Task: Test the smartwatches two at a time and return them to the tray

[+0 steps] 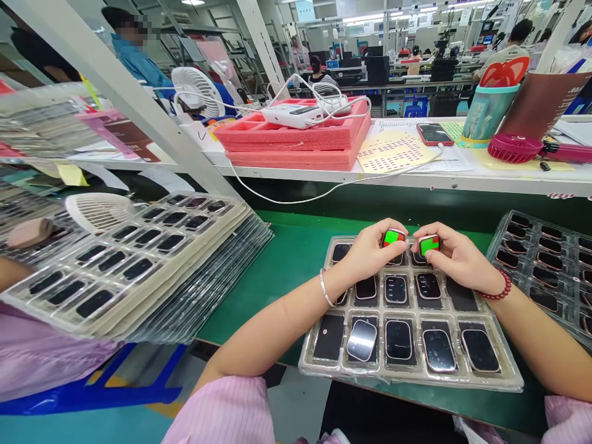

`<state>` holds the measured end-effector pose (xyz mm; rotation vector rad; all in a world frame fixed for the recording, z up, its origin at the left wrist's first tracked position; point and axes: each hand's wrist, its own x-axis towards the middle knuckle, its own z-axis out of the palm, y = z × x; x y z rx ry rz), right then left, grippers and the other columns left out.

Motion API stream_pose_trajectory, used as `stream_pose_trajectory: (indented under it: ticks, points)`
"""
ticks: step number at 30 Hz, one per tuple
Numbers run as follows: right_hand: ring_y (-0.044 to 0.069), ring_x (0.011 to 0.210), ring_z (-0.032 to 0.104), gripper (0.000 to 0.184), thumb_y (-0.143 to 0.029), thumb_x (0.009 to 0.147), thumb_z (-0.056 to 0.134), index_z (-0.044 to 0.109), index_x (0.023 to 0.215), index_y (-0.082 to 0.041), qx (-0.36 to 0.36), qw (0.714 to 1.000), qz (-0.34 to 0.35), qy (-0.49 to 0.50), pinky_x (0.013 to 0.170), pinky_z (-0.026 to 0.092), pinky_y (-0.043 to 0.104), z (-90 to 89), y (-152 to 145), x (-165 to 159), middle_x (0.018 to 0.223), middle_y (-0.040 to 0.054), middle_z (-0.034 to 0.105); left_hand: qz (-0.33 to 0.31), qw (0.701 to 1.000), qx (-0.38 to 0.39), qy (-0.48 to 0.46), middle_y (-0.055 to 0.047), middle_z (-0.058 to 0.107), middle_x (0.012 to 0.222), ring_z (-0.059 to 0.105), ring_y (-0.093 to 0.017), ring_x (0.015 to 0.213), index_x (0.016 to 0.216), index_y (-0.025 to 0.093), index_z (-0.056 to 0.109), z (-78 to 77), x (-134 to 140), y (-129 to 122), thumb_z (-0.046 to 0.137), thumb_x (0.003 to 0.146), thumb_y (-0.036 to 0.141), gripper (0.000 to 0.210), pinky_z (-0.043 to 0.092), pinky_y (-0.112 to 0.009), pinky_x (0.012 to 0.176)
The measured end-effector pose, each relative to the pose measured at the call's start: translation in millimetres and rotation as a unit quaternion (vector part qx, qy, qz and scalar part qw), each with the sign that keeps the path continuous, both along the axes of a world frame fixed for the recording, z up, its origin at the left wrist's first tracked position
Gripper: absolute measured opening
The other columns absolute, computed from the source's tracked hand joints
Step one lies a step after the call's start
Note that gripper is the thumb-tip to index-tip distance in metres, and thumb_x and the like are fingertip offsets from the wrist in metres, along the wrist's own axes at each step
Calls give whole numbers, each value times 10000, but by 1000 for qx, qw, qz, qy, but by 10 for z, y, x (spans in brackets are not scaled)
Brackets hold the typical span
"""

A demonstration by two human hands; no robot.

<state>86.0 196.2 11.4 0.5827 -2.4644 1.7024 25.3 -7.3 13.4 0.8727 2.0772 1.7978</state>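
My left hand (372, 251) grips a smartwatch (393, 237) whose lit screen shows green and red blocks. A second smartwatch (429, 245), lit in the same colours, is pinched between the thumb and fingers of my right hand (451, 256). Both are held over the far rows of a clear plastic tray (411, 376). Dark-screened watches lie in many of its pockets, and two in the middle row show white text. One front-left pocket and one at the right of the middle row hold no watch. My wrists and hands cover part of the back rows.
Stacked trays of watches (139, 268) rise at the left, beside another person's arm (13, 271). Another watch tray (546, 265) lies at the right. On the shelf ahead are red foam trays (296, 148), a phone (435, 134) and a teal cup (490, 114). A white cable (305, 201) droops below it.
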Motion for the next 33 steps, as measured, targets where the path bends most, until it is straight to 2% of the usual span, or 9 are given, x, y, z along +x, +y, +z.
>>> stream_pose_trajectory:
  ticks: [4, 9, 12, 14, 18, 21, 25, 30, 33]
  points:
    - [138, 734, 587, 187, -218, 922, 532, 609, 1091, -197, -23, 999, 17, -21, 607, 500, 241, 4, 14, 2, 938, 48, 661, -4, 1000, 14, -17, -15, 632, 798, 570, -112, 665, 932, 153, 599, 46, 30, -1, 649, 811, 302, 198, 453, -212, 580]
    - [140, 748, 605, 196, -276, 971, 495, 672, 1014, -205, -60, 997, 17, -50, 602, 521, 221, 17, 35, 13, 888, 45, 672, -24, 998, 39, -42, -12, 617, 730, 558, -98, 640, 877, 144, 583, 99, 71, 0, 605, 857, 341, 200, 450, -194, 552]
    - [147, 761, 619, 221, -303, 974, 497, 694, 1002, -208, -79, 995, 9, -63, 600, 527, 218, 31, 41, 22, 880, 48, 684, -32, 997, 46, -56, -8, 609, 746, 552, -89, 637, 917, 147, 589, 105, 72, 0, 577, 871, 354, 212, 450, -190, 554]
    - [154, 767, 626, 229, -318, 967, 505, 700, 1000, -203, -96, 993, 7, -67, 597, 530, 221, 41, 41, 22, 883, 55, 691, -31, 996, 48, -64, -6, 605, 774, 545, -83, 638, 983, 151, 596, 93, 63, 3, 564, 866, 322, 210, 457, -194, 572]
    - [158, 727, 631, 259, -339, 947, 511, 681, 1071, -188, -125, 989, -6, -81, 586, 546, 247, 50, 33, 3, 939, 75, 709, -24, 998, 43, -43, -26, 625, 887, 572, -105, 727, 1078, 154, 589, 35, 29, 15, 626, 769, 177, 312, 486, -228, 667]
    - [145, 698, 624, 282, -282, 924, 513, 638, 1159, -190, -118, 989, -24, -85, 588, 554, 255, 33, 20, -17, 988, 75, 711, -24, 998, 43, -32, -41, 636, 915, 581, -121, 756, 1087, 151, 578, -6, 9, 23, 622, 758, 149, 332, 487, -249, 697]
    - [137, 743, 635, 418, -199, 857, 556, 549, 1274, -215, -96, 993, -16, -62, 617, 561, 258, -2, 3, -33, 1096, 73, 687, -28, 998, 52, -33, -60, 649, 960, 611, -154, 854, 1104, 153, 567, -18, 7, 24, 619, 756, 143, 352, 484, -256, 721]
    - [145, 772, 644, 427, -173, 835, 579, 534, 1258, -210, -64, 997, -16, -48, 660, 568, 278, -13, -5, -28, 1084, 71, 667, -26, 998, 49, -28, -56, 642, 954, 615, -161, 871, 1114, 154, 572, 2, 28, 15, 614, 753, 136, 363, 487, -261, 735]
    - [172, 871, 661, 370, -166, 836, 598, 552, 1200, -211, -60, 998, -19, -22, 764, 566, 305, -13, -3, -29, 1017, 56, 675, -39, 997, 55, -29, -69, 637, 1017, 625, -174, 917, 1162, 152, 567, 13, 43, 13, 623, 746, 138, 419, 500, -270, 766]
